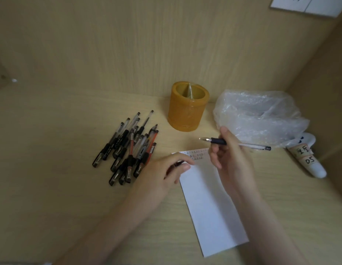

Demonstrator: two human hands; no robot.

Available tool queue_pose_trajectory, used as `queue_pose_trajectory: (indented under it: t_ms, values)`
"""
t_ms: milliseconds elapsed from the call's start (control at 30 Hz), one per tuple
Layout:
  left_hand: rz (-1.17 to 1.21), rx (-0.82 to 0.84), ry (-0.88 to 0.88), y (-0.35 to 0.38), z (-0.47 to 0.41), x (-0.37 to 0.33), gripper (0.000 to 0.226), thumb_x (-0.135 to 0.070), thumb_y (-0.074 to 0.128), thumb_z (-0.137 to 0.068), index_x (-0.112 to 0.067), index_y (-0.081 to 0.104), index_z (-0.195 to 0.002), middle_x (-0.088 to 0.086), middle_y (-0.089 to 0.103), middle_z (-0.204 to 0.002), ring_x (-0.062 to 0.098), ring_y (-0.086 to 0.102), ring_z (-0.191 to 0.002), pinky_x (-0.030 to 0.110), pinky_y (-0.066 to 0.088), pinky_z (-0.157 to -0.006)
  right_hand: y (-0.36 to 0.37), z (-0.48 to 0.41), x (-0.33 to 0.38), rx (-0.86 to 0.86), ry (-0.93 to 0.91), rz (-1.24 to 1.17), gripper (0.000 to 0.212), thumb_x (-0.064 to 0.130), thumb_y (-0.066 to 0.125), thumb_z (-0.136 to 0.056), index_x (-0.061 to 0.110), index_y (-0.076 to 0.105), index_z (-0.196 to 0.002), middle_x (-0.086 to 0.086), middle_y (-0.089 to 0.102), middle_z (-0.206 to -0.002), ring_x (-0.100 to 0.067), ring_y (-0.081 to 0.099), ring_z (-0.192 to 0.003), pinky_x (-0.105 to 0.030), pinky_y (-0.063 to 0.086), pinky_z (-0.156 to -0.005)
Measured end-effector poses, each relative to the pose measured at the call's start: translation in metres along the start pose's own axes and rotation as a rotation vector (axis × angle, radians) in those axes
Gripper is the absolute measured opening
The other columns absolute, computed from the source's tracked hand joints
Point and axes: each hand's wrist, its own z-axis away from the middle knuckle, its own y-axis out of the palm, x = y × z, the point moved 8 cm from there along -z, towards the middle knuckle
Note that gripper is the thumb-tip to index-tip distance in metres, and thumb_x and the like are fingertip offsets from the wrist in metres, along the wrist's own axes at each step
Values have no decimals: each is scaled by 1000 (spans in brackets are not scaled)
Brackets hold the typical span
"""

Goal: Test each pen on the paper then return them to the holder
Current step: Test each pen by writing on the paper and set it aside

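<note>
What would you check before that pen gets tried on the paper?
1. Pen held in right hand: ok.
2. Its tip bare: ok.
3. Paper steadied by left hand, which also pinches a dark piece: ok.
4. Blank room on the paper: ok.
5. Holder upright, top open: ok.
6. Ink flows: cannot tell.

Dim, warm, even light with soft shadows; wide-angle bending and slight blur at edges.
</note>
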Motion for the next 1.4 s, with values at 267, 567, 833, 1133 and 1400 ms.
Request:
queue_pose_trajectory:
  t_ms: [267,567,833,1133,1400]
  values:
    - [23,142,-96,12,4,7,39,-29,55,-90,-34,33,-123,-15,52,-54,2,45,-52,16,36,-59,7,34,2,37,-16,170,41,11,63,-87,13,37,-55,0,30,-43,-11,24,-36,-18,21,-39]
    - [7,192,-93,16,9,-4,46,-31,53,-91,-35,30,-131,-13,52,-56,-1,47,-55,11,38,-63,10,37,3,64,-38,267,40,13,66,-85,15,42,-53,2,34,-42,-11,27,-39,-17,27,-41]
    - [-13,194,-100,21,6,-6,29,-32,55,-90,-28,42,-115,-10,56,-62,0,51,-58,14,39,-59,25,45,-2,195,11,320,31,3,63,-85,7,46,-61,8,44,-33,-1,41,-28,-7,32,-41]
    - [261,178,-145,5,11,-2,28,-12,51,-92,-24,44,-117,-7,68,-91,13,61,-76,20,46,-70,8,45,-14,290,119,251,31,33,61,-89,4,73,-87,-5,52,-61,-11,35,-47,-21,27,-52]
    - [-44,-11,-32,-4,11,-10,22,-29,56,-89,-17,64,-73,3,63,-56,12,53,-43,18,41,-54,4,44,-11,241,90,239,29,29,58,-84,3,70,-86,-1,49,-56,-9,33,-44,-15,30,-47]
